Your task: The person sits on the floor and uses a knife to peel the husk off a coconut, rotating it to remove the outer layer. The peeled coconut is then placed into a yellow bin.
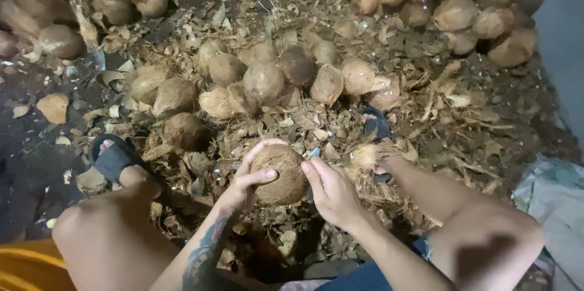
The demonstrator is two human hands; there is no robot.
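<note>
one held coconut, two sandals

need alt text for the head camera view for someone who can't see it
Seen from above, a seated person's left hand cups a brown husked coconut while the right hand presses a small blade against its side. Beyond the knees and sandalled feet, a row of coconuts lies on husk litter, with more heaped behind.

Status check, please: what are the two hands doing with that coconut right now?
Left hand cups the husked coconut. Right hand presses its side, a small blade tip showing. Husk scraps and loose coconuts piled ahead.
</note>
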